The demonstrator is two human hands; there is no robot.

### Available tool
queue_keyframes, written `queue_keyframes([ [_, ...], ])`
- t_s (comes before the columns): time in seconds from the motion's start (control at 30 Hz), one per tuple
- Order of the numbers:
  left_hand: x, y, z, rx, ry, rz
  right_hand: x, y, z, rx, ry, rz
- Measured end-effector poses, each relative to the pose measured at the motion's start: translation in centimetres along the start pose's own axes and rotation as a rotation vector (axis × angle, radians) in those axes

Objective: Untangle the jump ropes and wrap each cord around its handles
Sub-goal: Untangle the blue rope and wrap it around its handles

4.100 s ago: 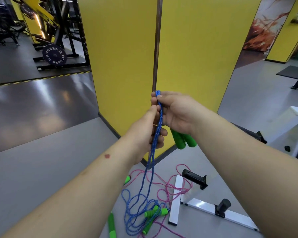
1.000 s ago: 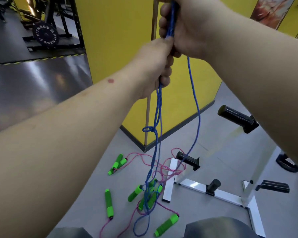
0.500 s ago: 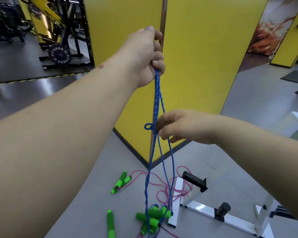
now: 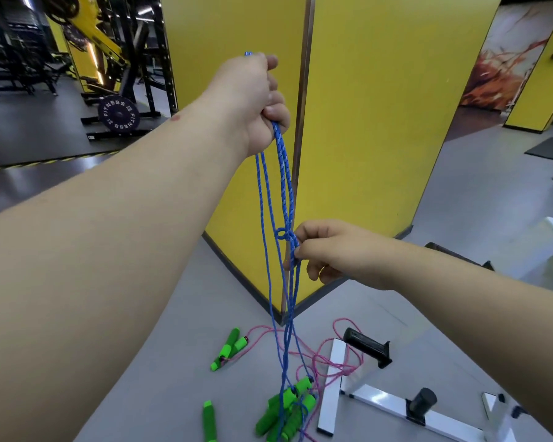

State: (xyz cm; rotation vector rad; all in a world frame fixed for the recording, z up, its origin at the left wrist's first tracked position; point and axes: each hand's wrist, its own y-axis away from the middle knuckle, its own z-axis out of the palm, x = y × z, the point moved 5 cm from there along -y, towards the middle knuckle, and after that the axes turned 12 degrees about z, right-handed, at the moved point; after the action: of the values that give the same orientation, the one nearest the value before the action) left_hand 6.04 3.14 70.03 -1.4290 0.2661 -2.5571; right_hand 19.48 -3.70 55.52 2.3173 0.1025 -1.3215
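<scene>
My left hand (image 4: 256,100) is raised and grips several strands of blue cord (image 4: 270,199), which hang straight down from the fist. Lower down, my right hand (image 4: 329,250) pinches the strands at a small knot (image 4: 283,234). The blue cords run down to a bunch of green handles (image 4: 288,413) hanging near the floor. Pink cord (image 4: 332,362) lies tangled on the grey floor. A pair of green handles (image 4: 230,349) lies to the left, and a single green handle (image 4: 208,422) lies near the bottom edge.
A white metal frame (image 4: 374,400) with black pegs stands on the floor at the right, with pink cord looped over it. A yellow pillar corner (image 4: 300,154) rises straight ahead. Weight racks and a plate (image 4: 118,113) stand at the far left.
My right hand has let go at the top and dropped to pinch the knot halfway down. My left hand keeps the strands held high; it has shifted slightly since half a second ago.
</scene>
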Motion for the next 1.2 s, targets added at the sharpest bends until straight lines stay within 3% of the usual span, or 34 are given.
queue_keyframes([
  [0.1, 0.0, 0.1, 0.0, 0.000, -0.030, 0.006, -0.3, 0.3, 0.2, -0.077, -0.072, -0.043],
  [0.57, -0.5, 1.1, -0.2, -0.038, -0.215, 0.028, 0.2, 0.3, 0.0, 0.042, 0.009, -0.099],
  [0.73, 0.7, 0.8, -0.4, -0.011, -0.246, 0.045, 1.0, 0.5, -0.7, 0.038, 0.083, -0.059],
  [1.03, 0.2, 0.4, -1.7, 0.035, -0.346, 0.041, 2.2, 0.0, -2.4, -0.040, -0.060, -0.001],
  [1.2, 0.0, 0.3, -1.8, 0.026, -0.376, 0.042, 2.5, 0.4, -2.5, 0.042, 0.006, 0.023],
])
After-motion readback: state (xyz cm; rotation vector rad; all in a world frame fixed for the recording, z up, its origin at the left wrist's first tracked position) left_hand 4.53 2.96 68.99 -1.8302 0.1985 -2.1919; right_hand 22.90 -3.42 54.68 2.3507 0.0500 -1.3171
